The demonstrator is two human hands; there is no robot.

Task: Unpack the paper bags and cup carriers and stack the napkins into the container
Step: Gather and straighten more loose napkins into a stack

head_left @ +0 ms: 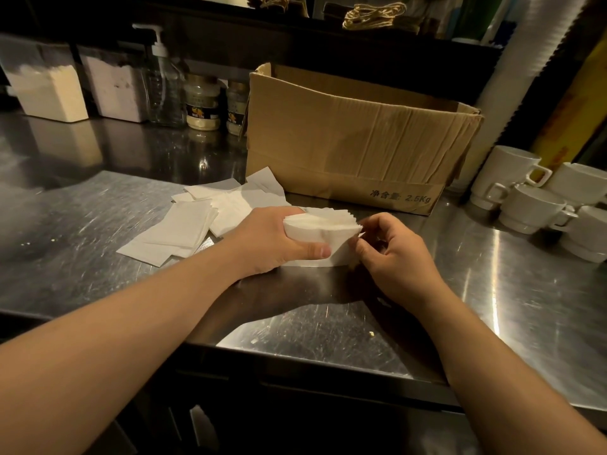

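Observation:
My left hand (276,234) grips a thick bent stack of white napkins (325,226) just above the steel counter (98,257), thumb across its front. My right hand (391,247) pinches the stack's right edge with curled fingers. More white napkins (184,228) lie loose and fanned on the counter to the left. An open cardboard box (345,139) stands right behind the hands; its inside is hidden.
White cups (532,198) are stacked at the right. At the back left stand two tubs of powder (49,90), a pump bottle (164,83) and two jars (202,106). A tall sleeve of stacked cups (525,60) leans at the back right.

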